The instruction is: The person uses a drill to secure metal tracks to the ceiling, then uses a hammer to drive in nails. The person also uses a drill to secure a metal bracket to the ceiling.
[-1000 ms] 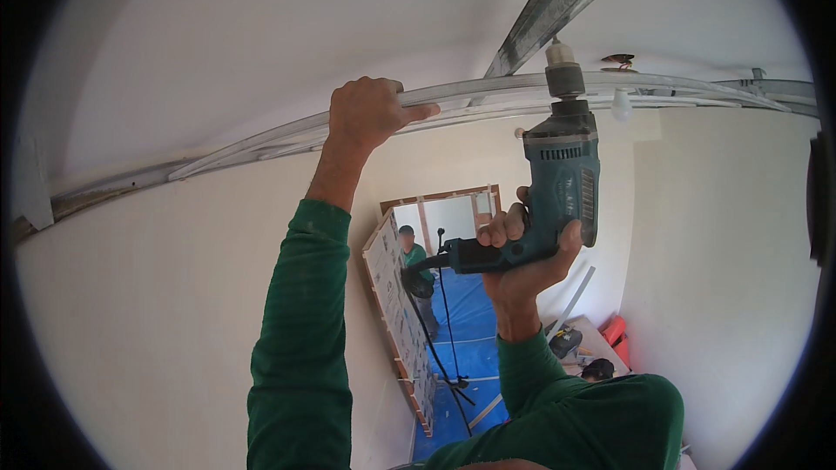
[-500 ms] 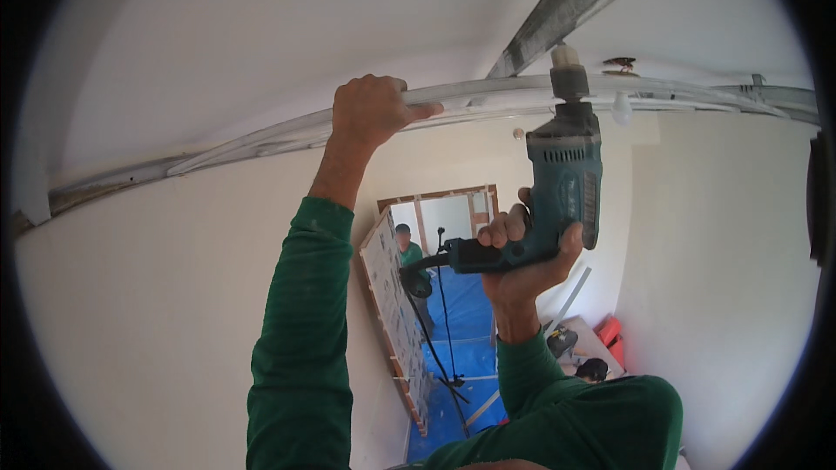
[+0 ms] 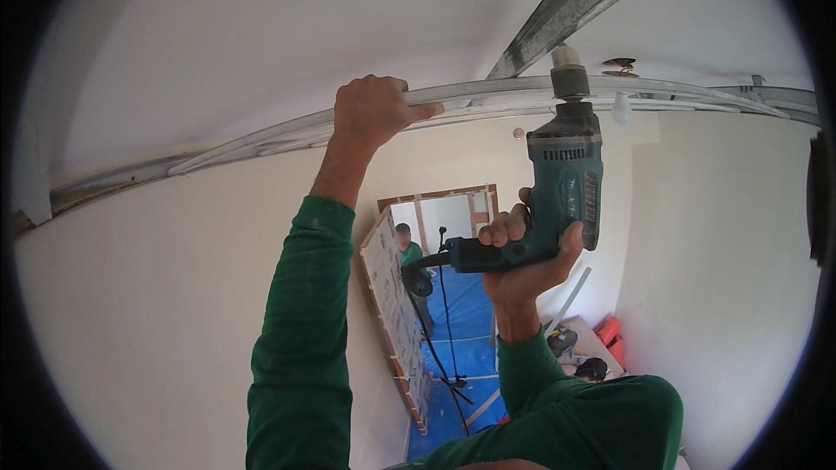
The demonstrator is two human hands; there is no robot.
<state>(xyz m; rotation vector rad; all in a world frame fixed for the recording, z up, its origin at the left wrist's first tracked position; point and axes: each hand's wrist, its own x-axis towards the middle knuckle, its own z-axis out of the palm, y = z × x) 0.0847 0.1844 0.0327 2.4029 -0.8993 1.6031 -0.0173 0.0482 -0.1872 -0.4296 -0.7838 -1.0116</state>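
Note:
High up near the ceiling, my left hand (image 3: 372, 113) is closed around a thin metal furring channel (image 3: 488, 87) that runs across the view. My right hand (image 3: 531, 257) grips a teal and black corded power drill (image 3: 564, 165) by its handle, fingers wrapped round it. The drill points upward, its pale nose tip (image 3: 564, 57) against or just under a wider galvanized metal beam (image 3: 570, 9) where the channel crosses. From the handle's end a black cord (image 3: 427, 318) hangs down. Whether the tip touches metal is hard to see.
A light bulb (image 3: 621, 109) hangs right of the drill. Below, a person in a green top (image 3: 407, 248) stands by a doorway and a paper-covered door (image 3: 392, 305). Blue sheeting (image 3: 466, 300) covers the floor; red items (image 3: 610, 331) and tools lie at the lower right.
Almost nothing differs. Both hands, the drill and the channel hold the same places; the hanging cord has swayed very slightly.

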